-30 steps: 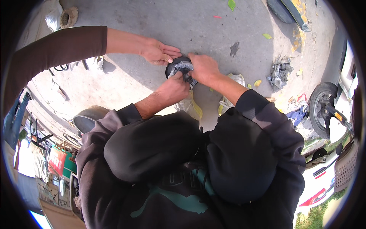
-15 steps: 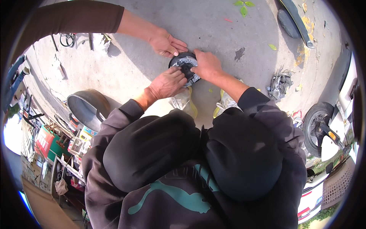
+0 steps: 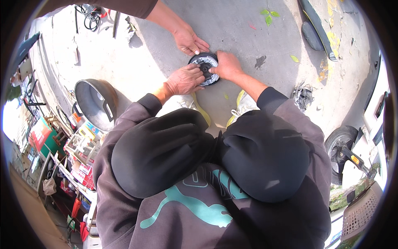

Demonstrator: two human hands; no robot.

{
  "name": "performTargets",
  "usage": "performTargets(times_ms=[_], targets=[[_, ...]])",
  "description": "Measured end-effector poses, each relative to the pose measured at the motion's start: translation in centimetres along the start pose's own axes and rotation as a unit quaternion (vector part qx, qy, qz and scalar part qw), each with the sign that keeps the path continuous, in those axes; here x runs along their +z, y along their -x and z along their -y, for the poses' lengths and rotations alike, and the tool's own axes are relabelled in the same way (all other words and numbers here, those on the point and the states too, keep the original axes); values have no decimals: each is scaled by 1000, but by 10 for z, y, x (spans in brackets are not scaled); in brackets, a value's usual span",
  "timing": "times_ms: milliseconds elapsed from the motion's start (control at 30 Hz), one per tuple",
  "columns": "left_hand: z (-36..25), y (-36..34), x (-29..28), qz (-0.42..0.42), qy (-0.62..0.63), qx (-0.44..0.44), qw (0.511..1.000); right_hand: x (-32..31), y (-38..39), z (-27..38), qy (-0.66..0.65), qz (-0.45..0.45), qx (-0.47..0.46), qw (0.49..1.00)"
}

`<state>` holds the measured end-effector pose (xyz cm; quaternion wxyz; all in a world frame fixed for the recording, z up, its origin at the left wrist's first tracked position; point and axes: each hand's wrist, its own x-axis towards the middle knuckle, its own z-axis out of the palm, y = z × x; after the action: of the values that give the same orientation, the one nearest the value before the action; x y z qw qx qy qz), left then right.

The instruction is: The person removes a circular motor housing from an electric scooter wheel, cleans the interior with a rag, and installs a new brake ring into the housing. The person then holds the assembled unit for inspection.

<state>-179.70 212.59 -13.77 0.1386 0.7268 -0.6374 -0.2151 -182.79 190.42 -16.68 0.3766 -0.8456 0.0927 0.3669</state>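
Observation:
A round black drum brake plate (image 3: 208, 61), with curved silver brake shoes inside its rim, is between my hands above the concrete, in front of my shoes. My left hand (image 3: 183, 80) is closed on its left side, fingertips pressed near the dark centre. On the right side, my right hand (image 3: 228, 67) grips the rim, the thumb reaching inward over the silver part. Another person's hand (image 3: 190, 41) comes from the upper left, its fingers close to or touching the far rim. My left fingertips hide part of the centre.
To my left stands a large metal basin (image 3: 110, 101), with a cluttered rack of boxes (image 3: 85, 174) behind it. Crumpled grey wrapping (image 3: 303, 96) lies at right, near a small black wheel (image 3: 340, 145). A long dark curved panel (image 3: 321, 31) lies at upper right.
The view has shifted slightly. The brake plate now shows its silver shoes more fully, seemingly tilted or turned a little. Both my hands keep hold, and the other person's hand stays at the far rim.

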Motion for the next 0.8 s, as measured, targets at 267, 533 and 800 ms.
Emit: performTargets(times_ms=[267, 533, 800], targets=[[6, 2, 4, -13, 41, 15, 999, 2, 6, -1, -5, 12, 36, 999], [-10, 12, -1, -56, 6, -49, 997, 9, 13, -7, -60, -8, 64, 996], [-10, -29, -10, -109, -44, -138, 983, -14, 12, -36, -247, -130, 49, 959]])
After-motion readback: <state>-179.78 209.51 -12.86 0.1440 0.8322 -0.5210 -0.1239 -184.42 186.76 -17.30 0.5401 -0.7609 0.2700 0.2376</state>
